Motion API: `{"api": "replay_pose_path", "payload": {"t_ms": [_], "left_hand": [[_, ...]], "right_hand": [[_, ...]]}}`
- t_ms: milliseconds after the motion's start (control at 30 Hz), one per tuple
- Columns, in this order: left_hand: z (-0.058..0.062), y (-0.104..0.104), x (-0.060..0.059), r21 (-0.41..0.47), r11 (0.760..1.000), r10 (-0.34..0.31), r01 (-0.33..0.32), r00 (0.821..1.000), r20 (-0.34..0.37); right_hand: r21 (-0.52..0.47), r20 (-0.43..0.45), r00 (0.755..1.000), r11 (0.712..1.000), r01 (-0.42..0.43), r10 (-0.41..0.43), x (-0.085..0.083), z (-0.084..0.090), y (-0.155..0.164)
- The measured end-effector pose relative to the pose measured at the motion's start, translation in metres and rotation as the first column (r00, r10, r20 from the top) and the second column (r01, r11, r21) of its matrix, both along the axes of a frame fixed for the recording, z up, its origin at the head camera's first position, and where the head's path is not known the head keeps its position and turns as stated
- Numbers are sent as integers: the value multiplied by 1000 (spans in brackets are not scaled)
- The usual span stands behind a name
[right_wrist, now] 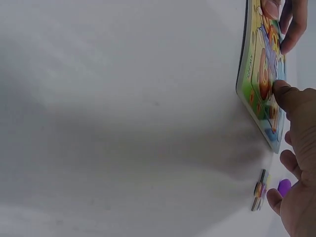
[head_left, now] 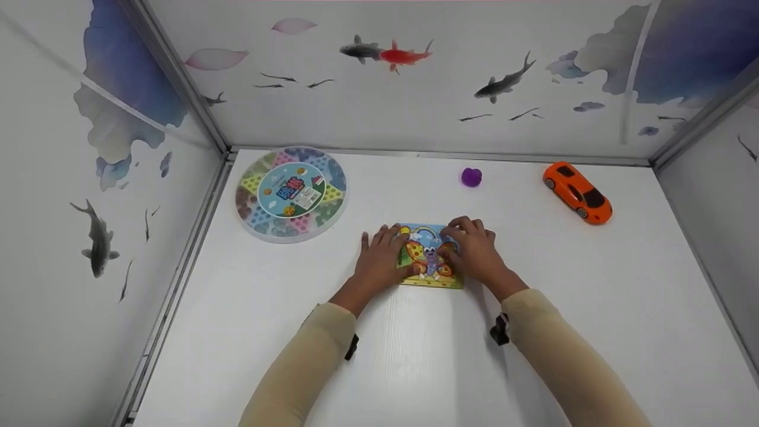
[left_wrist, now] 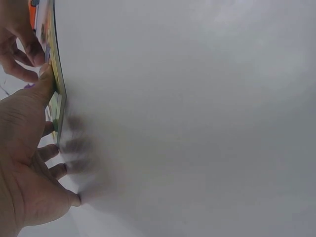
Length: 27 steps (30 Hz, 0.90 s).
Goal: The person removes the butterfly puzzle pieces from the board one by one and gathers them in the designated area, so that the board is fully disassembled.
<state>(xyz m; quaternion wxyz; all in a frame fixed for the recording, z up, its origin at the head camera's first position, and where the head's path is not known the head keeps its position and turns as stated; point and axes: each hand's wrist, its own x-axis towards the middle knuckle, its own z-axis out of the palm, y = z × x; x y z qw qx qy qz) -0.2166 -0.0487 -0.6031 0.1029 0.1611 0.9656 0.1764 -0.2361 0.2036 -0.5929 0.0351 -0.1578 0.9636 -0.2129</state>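
Observation:
A colourful butterfly puzzle board [head_left: 431, 258] lies flat on the white table [head_left: 415, 367], in the middle. My left hand [head_left: 382, 256] rests at its left edge, fingers spread flat on the table and thumb [left_wrist: 47, 81] against the board [left_wrist: 56, 74]. My right hand [head_left: 474, 248] covers the board's right side. Its thumb [right_wrist: 285, 94] presses on the picture face [right_wrist: 261, 59], and its other fingers hang loosely curled past the far edge. Neither hand lifts the board.
A round game box [head_left: 291, 193] with coloured sections sits at the back left. A purple ball [head_left: 471, 177] and an orange toy car [head_left: 577, 191] stand at the back right. A small colourful piece [right_wrist: 259, 190] lies by my right hand. Patterned walls enclose three sides.

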Motion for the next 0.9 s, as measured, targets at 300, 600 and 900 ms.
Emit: {"api": "replay_pose_path", "payload": {"t_ms": [300,600,900], "left_hand": [[-1,2,-1,-14,1000,13,-12,1000,15],[4,2,0,-12,1000,13,-13,1000,22],[4,1,2,28,999,16,-16,1000,27]], "right_hand": [[16,-39,999,1000,-21,22,-4,-1,-23],[25,-48,998,999,-31,32,-9,0,-36],[57,-25,999,998,-41,42,-13,4,-39]]}}
